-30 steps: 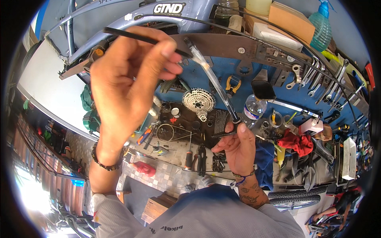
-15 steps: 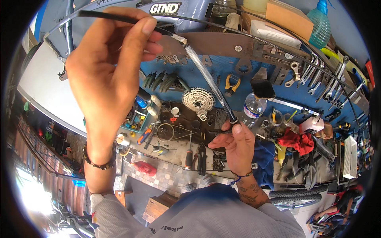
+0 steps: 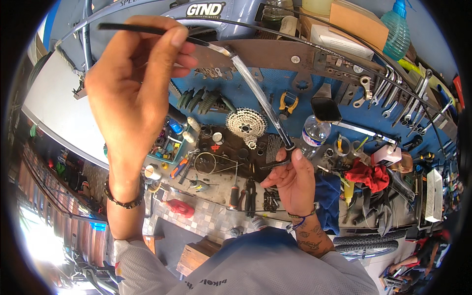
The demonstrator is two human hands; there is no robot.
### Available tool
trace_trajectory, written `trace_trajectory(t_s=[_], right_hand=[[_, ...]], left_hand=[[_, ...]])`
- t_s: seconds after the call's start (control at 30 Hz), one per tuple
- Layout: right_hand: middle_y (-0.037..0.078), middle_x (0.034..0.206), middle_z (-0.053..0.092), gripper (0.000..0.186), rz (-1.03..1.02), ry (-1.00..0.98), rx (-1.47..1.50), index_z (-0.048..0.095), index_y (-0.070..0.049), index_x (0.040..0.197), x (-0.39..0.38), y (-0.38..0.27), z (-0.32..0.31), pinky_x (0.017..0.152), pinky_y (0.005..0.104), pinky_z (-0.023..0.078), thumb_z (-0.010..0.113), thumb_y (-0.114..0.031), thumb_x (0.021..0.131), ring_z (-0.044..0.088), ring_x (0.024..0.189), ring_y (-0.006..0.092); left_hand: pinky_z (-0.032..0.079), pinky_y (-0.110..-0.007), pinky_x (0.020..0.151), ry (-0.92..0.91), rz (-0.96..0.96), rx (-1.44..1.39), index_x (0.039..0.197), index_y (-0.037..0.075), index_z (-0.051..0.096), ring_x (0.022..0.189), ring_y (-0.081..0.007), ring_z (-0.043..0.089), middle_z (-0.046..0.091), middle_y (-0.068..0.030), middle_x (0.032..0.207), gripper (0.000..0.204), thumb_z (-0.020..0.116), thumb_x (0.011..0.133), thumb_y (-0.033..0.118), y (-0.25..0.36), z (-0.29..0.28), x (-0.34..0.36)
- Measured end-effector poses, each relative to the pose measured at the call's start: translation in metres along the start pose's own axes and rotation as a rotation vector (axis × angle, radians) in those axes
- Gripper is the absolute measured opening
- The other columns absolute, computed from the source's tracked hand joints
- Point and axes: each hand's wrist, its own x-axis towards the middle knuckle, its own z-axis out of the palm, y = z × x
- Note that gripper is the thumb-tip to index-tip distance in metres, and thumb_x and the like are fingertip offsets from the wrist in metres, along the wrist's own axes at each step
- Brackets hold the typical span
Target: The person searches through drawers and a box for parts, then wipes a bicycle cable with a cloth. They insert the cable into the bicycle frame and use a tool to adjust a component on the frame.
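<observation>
My left hand (image 3: 130, 88) is raised at the upper left, its thumb and fingers pinched on the black handle of a slim brush (image 3: 199, 42). The brush's pale metal end meets the top opening of a shiny silver tube (image 3: 255, 87), so its tip is hidden there. That tube slants down to the right and ends in a black collar. Around this lower end close the fingers of my right hand (image 3: 296, 184), which steadies it above the bench. A short dark rod sticks out to the left by the right fingers.
Below lies a cluttered workbench (image 3: 221, 183) with a bicycle cassette (image 3: 246, 123), a clear bottle (image 3: 314, 132), pliers (image 3: 250, 194), a red rag (image 3: 368, 178) and a blue cloth (image 3: 326, 196). Wrenches (image 3: 388, 93) hang on the blue tool board. A black cable (image 3: 275, 30) arcs across the top.
The brush's end has shifted slightly, and its tip now goes out of sight at the tube's top. My left hand has dropped a little; the right keeps its grip on the tube.
</observation>
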Motion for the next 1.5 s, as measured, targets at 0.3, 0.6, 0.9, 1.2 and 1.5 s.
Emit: trace_trajectory(t_s=[0.3,0.6,0.9,1.2,1.5], right_hand=[[0.014,0.085,0.074,0.043,0.057,-0.010,0.131,0.060,0.003,0.112,0.000,-0.001,-0.002,0.068,0.0416,0.067,0.044,-0.037,0.112,0.077,0.073,0.0239],[0.014,0.082,0.074,0.045,0.081,-0.012,0.155,0.061,0.002,0.110,0.002,-0.001,-0.003,0.067,0.0429,0.067,0.045,-0.040,0.112,0.076,0.070,0.0249],[0.013,0.076,0.074,0.049,0.129,0.020,0.161,0.062,0.003,0.109,0.001,-0.003,0.001,0.064,0.0410,0.065,0.045,-0.043,0.111,0.076,0.068,0.0254],[0.013,0.077,0.074,0.048,0.119,0.005,0.164,0.062,0.002,0.109,0.001,-0.002,0.000,0.063,0.0403,0.065,0.045,-0.042,0.111,0.075,0.069,0.0249],[0.012,0.077,0.074,0.048,0.094,0.008,0.154,0.063,0.002,0.107,0.000,-0.003,0.002,0.063,0.0407,0.066,0.045,-0.042,0.111,0.075,0.070,0.0231]], left_hand=[[0.058,-0.029,0.066,0.017,0.630,0.257,0.097,-0.006,0.071,0.076,-0.0245,0.073,0.073,-0.0155,0.089,0.014,0.076,0.084,-0.008,-0.007,0.022,-0.042],[0.057,-0.031,0.060,-0.284,0.191,-0.013,0.096,-0.005,0.071,0.074,-0.0277,0.073,0.073,-0.0152,0.090,0.015,0.078,0.083,-0.007,0.011,0.035,-0.078],[0.056,-0.028,0.062,-0.181,0.073,-0.167,0.099,-0.007,0.071,0.072,-0.0215,0.072,0.074,-0.0158,0.091,0.011,0.074,0.088,-0.008,0.007,0.041,-0.079],[0.056,-0.027,0.061,-0.179,0.116,-0.105,0.096,-0.007,0.073,0.070,-0.0189,0.072,0.074,-0.0144,0.089,0.007,0.074,0.089,-0.007,0.002,0.043,-0.073],[0.059,-0.028,0.065,-0.034,0.456,0.191,0.100,-0.008,0.070,0.075,-0.0230,0.074,0.075,-0.0166,0.093,0.014,0.075,0.086,-0.009,-0.007,0.026,-0.054]])
